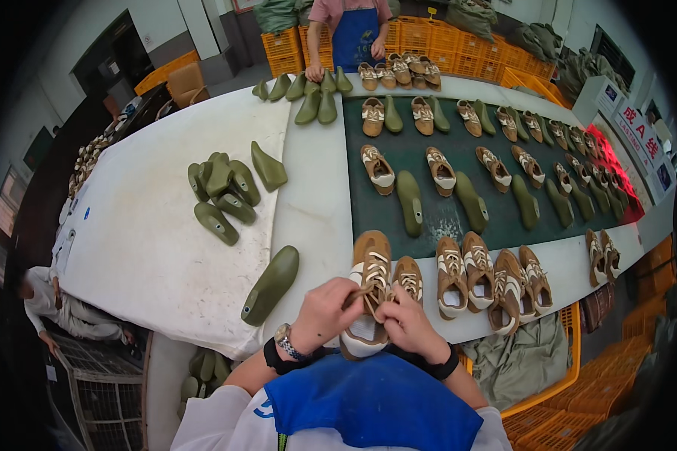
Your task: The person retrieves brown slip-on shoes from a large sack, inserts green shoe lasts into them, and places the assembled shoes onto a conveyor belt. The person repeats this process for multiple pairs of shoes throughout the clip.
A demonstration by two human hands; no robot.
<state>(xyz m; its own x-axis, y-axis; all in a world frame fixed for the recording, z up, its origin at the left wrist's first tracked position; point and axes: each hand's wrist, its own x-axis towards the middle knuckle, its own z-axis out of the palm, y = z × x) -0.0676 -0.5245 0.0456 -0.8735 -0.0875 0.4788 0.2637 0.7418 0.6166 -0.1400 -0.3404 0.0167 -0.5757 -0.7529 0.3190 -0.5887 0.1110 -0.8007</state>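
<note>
A brown sneaker with white stripes (372,252) stands at the table's near edge, its heel toward me and its toe pointing away. Over its opening, my left hand (325,308) pinches a tan shoelace (363,293). My right hand (409,322) is closed on the lace from the other side. A second sneaker (408,275) sits just beyond my right hand, partly hidden by it. To the left of my hands lies a green shoe last (272,286).
More sneakers (478,270) line the near edge to the right. A dark green mat (384,218) carries rows of sneakers and lasts. Several lasts (222,184) are heaped on the white sheet (147,248). Across the table stands a co-worker (353,37), one hand among lasts. An orange crate (575,353) is below right.
</note>
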